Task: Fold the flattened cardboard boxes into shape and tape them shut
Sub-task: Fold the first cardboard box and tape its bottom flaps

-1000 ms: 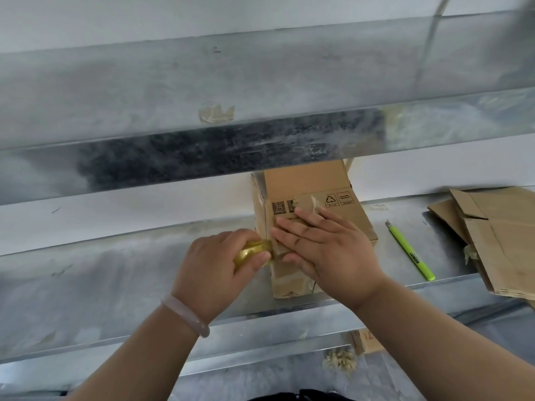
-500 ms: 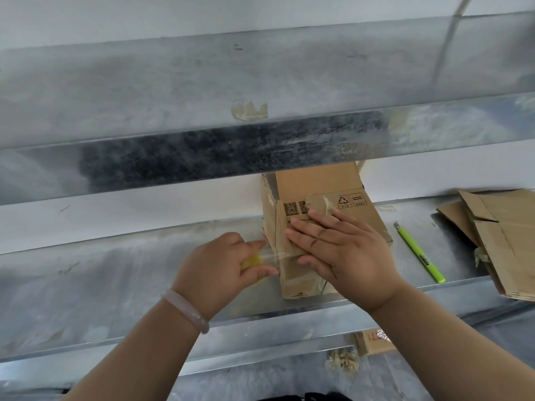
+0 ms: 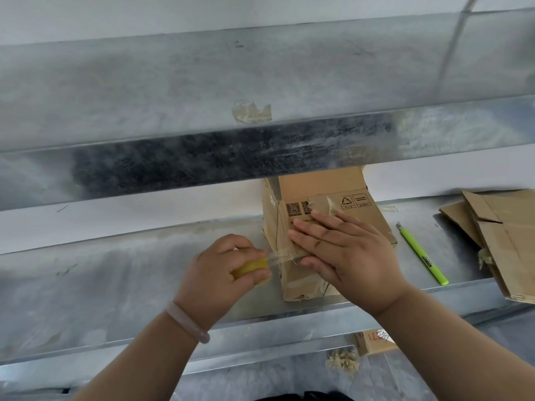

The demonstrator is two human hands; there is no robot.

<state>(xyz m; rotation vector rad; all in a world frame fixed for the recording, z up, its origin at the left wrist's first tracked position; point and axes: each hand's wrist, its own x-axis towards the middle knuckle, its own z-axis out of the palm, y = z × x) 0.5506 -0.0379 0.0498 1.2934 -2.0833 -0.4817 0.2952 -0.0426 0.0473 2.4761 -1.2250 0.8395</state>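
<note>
A second ago our left hand (image 3: 220, 273) held the yellow tape roll (image 3: 252, 267) hard against the near-left corner of the cardboard box (image 3: 307, 282). Now it has drawn the roll off to the left, clear of the box, and a short clear strip of tape (image 3: 282, 256) stretches between them. The fingers and thumb are curled round the roll, gripping it. Our right hand (image 3: 347, 253) has hardly shifted: it lies flat, fingers straight and spread, pressing down the top of the box where the tape is stuck. The box stands upright near the front edge of the metal worktop (image 3: 115, 285). We judge the top seam laid, so the strip now wants running down the side or cutting (the green knife (image 3: 421, 254) lies near on the right, untouched). Flattened cardboard (image 3: 506, 241) waits further right.
</note>
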